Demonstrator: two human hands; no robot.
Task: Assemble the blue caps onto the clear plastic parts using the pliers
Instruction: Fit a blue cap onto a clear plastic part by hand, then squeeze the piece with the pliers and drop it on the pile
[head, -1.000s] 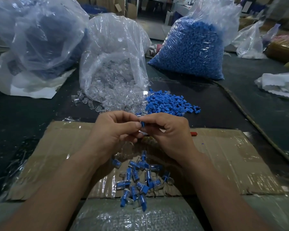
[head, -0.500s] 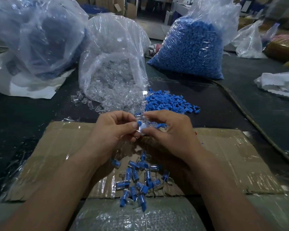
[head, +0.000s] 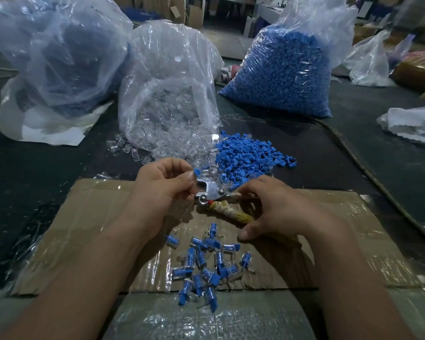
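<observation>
Dark bench [head: 59, 192] carries a taped cardboard sheet [head: 353, 229]. Left grip [head: 165, 190] pinches a blue cap [head: 196, 173] between thumb and forefinger, just above the head of the pliers [head: 212, 191]. Right grip [head: 275, 209] curls round the pliers' wrapped handles. Loose caps [head: 250, 155] lie heaped behind, beside the bag of clear parts [head: 167, 106]. Capped pieces [head: 206, 263] lie scattered on the cardboard between the wrists.

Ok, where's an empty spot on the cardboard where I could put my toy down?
The cardboard is bare left of the left forearm, and again right of the right forearm out to its edge. The middle is crowded: capped pieces lie between the arms, and clear parts and loose blue caps are heaped beyond the cardboard's far edge.
</observation>
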